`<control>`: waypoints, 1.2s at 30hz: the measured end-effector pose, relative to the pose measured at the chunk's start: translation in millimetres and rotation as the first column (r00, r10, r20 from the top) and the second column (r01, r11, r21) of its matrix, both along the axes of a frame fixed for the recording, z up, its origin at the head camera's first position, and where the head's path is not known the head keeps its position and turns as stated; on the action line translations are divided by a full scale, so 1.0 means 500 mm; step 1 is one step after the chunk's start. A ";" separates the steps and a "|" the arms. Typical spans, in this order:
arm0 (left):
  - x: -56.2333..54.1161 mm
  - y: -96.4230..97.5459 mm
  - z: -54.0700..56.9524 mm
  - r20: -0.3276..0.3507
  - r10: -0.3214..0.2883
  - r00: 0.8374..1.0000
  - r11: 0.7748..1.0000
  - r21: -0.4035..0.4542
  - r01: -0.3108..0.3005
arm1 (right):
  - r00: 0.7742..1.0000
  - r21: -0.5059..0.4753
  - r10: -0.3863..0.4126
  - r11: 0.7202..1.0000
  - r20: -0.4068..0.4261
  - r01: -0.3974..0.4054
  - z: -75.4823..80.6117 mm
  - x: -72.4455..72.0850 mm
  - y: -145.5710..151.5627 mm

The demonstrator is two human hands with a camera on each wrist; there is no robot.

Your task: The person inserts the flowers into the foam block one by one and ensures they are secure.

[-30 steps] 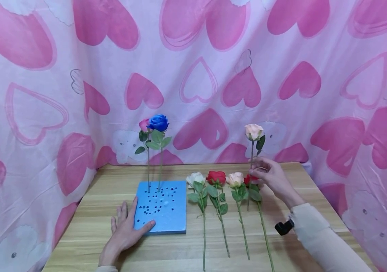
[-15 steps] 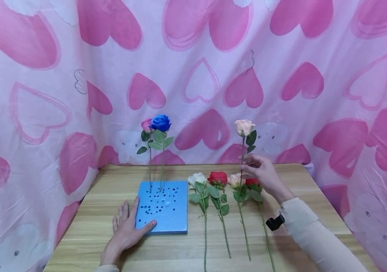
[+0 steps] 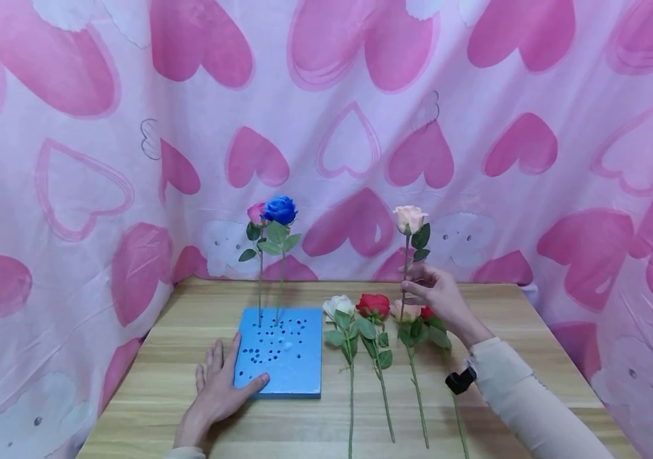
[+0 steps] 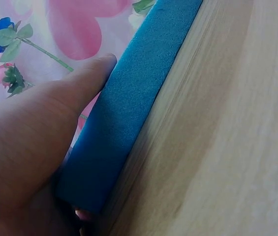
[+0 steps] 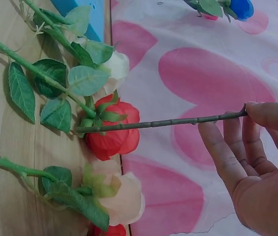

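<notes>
In the head view my right hand point(image 3: 437, 296) pinches the stem of a pale peach rose point(image 3: 409, 218), which stands upright above the table. The right wrist view shows thumb and fingertips on the dark stem point(image 5: 163, 123), its lower end in front of a red rose point(image 5: 113, 129). My left hand point(image 3: 220, 389) rests at the left side of a blue foam block point(image 3: 297, 379) full of holes. Its thumb point(image 4: 92, 78) lies over the block's near edge, and the other fingers spread along the left side. A blue rose point(image 3: 280, 210) and a pink rose point(image 3: 255, 213) stand in the block.
Right of the block lie a white rose point(image 3: 339, 308), a red rose point(image 3: 373, 305), a peach rose point(image 3: 406, 310) and another red rose point(image 3: 427, 313), stems toward me. A heart-printed curtain point(image 3: 349, 242) surrounds the wooden table point(image 3: 154, 363) at the back and sides.
My right hand has carried the upright peach rose left, from over the far-right red rose to over the lying peach rose. The left hand stays on the block; the head view shifts slightly.
</notes>
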State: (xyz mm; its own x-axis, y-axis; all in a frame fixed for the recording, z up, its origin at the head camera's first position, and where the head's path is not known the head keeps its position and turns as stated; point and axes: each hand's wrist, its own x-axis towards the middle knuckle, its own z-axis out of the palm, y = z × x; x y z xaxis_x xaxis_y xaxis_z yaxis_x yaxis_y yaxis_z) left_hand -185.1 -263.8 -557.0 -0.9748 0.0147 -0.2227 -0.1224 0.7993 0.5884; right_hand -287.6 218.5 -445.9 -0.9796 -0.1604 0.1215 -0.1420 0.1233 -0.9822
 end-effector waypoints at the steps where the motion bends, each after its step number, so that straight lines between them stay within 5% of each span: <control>1: 0.001 0.000 0.000 0.006 0.001 1.000 1.000 -0.003 -0.001 | 1.000 -0.002 -0.001 1.000 0.005 0.001 0.000 0.000 -0.002; 15: 0.005 0.002 0.003 -0.012 -0.010 1.000 1.000 -0.003 0.009 | 1.000 -0.024 0.015 1.000 -0.013 -0.015 0.009 -0.026 -0.041; 36: 0.003 -0.001 0.001 -0.014 -0.013 1.000 1.000 -0.003 0.013 | 0.986 -0.084 0.154 0.984 -0.063 -0.159 0.023 -0.058 -0.166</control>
